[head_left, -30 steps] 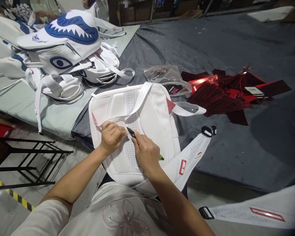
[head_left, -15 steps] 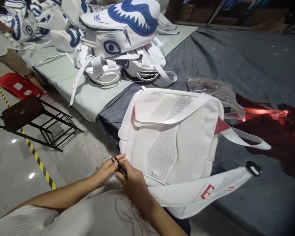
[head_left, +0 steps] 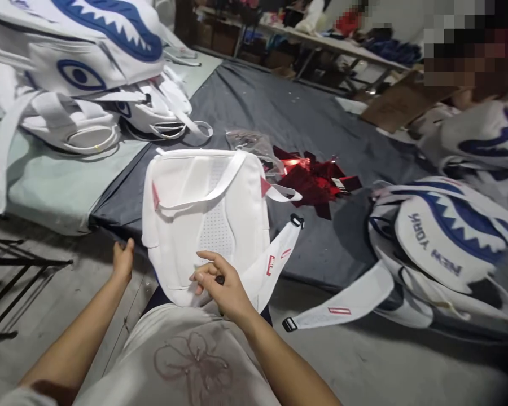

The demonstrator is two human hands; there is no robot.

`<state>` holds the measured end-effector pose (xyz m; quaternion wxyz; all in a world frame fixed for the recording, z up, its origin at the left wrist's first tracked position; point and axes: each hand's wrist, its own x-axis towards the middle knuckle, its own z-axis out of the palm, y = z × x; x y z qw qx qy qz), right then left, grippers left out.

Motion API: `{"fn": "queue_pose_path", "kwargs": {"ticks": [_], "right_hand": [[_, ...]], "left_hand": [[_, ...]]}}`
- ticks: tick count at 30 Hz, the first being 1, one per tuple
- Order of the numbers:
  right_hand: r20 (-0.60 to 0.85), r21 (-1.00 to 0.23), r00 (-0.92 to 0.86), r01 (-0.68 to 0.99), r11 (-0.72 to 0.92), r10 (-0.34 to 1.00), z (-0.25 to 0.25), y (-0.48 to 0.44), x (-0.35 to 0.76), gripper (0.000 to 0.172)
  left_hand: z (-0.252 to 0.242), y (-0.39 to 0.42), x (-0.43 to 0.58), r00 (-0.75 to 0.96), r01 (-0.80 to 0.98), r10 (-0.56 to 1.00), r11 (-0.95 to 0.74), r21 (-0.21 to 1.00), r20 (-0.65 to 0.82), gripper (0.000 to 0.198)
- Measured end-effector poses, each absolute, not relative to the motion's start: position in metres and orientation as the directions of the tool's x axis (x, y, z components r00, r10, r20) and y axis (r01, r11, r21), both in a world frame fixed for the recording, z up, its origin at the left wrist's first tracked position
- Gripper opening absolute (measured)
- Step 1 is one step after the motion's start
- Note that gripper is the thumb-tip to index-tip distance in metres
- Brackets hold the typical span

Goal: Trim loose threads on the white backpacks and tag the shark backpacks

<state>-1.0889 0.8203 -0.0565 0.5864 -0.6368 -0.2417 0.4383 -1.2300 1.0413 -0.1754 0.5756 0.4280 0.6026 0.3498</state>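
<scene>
**Hands parted; backpack overhanging the near tabletop edge**

Since half a second ago the left hand has drawn away from the right. It now hangs open with loose fingers, just beside the lower left edge of the white padded backpack, over bare floor. The right hand curls on a small dark tool, mostly hidden, at the backpack's bottom edge. The backpack lies back panel up on the grey-clothed tabletop, its lower part past the near edge. A white strap with black buckle trails to the right. Red foil scraps lie near. Open grey cloth stretches beyond the top edge.
</scene>
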Motion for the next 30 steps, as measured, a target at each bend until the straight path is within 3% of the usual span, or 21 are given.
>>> {"fn": "queue_pose_path", "kwargs": {"ticks": [3, 5, 6, 7, 9, 12, 16, 19, 22, 24, 26, 28, 30], "right_hand": [[-0.205, -0.971, 0.653, -0.228, -0.069, 0.729, -0.060, 0.815, -1.079, 0.035], [-0.135, -0.970, 0.722, -0.236, 0.058, 0.679, -0.060, 0.818, -1.079, 0.031], [-0.089, -0.963, 0.743, -0.235, 0.134, 0.663, -0.059, 0.821, -1.082, 0.029], [-0.041, -0.951, 0.756, -0.230, 0.207, 0.653, -0.057, 0.824, -1.085, 0.028], [0.050, -0.917, 0.769, -0.217, 0.333, 0.637, -0.051, 0.828, -1.091, 0.027], [0.108, -0.872, 0.780, -0.223, 0.435, 0.616, -0.045, 0.822, -1.090, 0.029], [0.050, -0.919, 0.696, -0.249, 0.306, 0.716, -0.056, 0.794, -1.067, 0.029], [0.006, -0.994, 0.730, -0.067, 0.081, 0.683, -0.072, 0.769, -1.045, 0.031], [0.052, -0.998, 0.865, 0.054, 0.010, 0.499, -0.081, 0.756, -1.026, 0.033], [0.203, -0.978, 0.910, 0.207, 0.029, 0.362, -0.083, 0.758, -1.014, 0.030], [0.408, -0.907, 0.871, 0.422, 0.009, 0.273, -0.086, 0.768, -1.001, 0.030], [0.545, -0.822, 0.802, 0.568, -0.030, 0.243, -0.093, 0.780, -0.987, 0.032], [0.582, -0.796, 0.790, 0.602, -0.066, 0.195, -0.106, 0.790, -0.976, 0.032]], "left_hand": [[-0.146, 1.009, -1.247, -0.003, 0.209, 0.999, -0.040, 0.977, 0.042, 0.036], [-0.121, 0.981, -1.253, 0.298, 0.184, 0.868, -0.461, 0.868, 0.397, 0.026], [-0.109, 0.967, -1.251, 0.498, 0.108, 0.732, -0.583, 0.805, 0.464, 0.025], [-0.099, 0.953, -1.244, 0.690, 0.031, 0.578, -0.624, 0.781, 0.435, 0.027], [-0.084, 0.929, -1.223, 0.912, -0.027, 0.332, -0.539, 0.842, 0.242, 0.027], [-0.077, 0.908, -1.191, 0.979, -0.018, 0.179, -0.417, 0.909, 0.101, 0.029], [-0.064, 0.913, -1.164, 0.982, -0.129, 0.060, -0.493, 0.860, 0.181, 0.027], [-0.041, 0.937, -1.130, 0.925, -0.319, -0.083, -0.697, 0.642, 0.370, 0.026], [-0.019, 0.963, -1.070, 0.845, -0.335, -0.193, -0.918, 0.212, 0.499, 0.023], [-0.011, 0.973, -1.025, 0.852, -0.351, -0.332, -0.936, -0.028, 0.404, 0.018], [-0.007, 0.977, -0.988, 0.878, -0.378, -0.409, -0.911, -0.163, 0.249, 0.012], [-0.004, 0.975, -0.963, 0.910, -0.380, -0.403, -0.905, -0.193, 0.097, 0.017], [0.001, 0.973, -0.951, 0.913, -0.408, -0.406, -0.900, -0.155, -0.045, 0.026]]}}
